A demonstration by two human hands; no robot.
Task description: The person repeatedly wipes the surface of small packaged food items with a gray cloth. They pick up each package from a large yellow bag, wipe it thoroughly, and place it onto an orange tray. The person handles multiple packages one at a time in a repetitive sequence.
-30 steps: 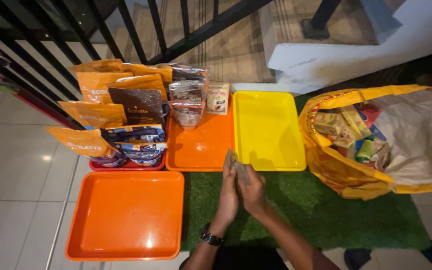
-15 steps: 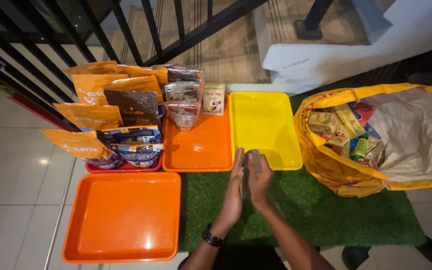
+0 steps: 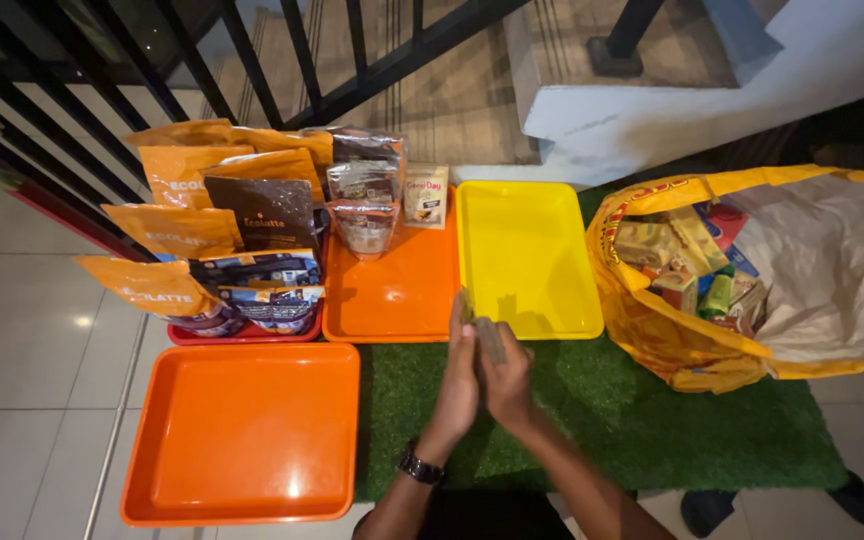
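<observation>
Both hands, left hand point(image 3: 459, 372) and right hand point(image 3: 505, 378), are pressing together around a small flat olive-brown packet point(image 3: 490, 338) above the green turf mat point(image 3: 652, 420) (light, probably crinkly), fingers closed; gripping its edges looks safest.

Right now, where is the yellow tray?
In the head view the yellow tray lies on the green turf mat, between the orange tray with packets on its left and the yellow bag on its right, just beyond both hands.

Blurred item point(image 3: 490, 338) between hands point(image 3: 482, 375) unidentifiable
</observation>
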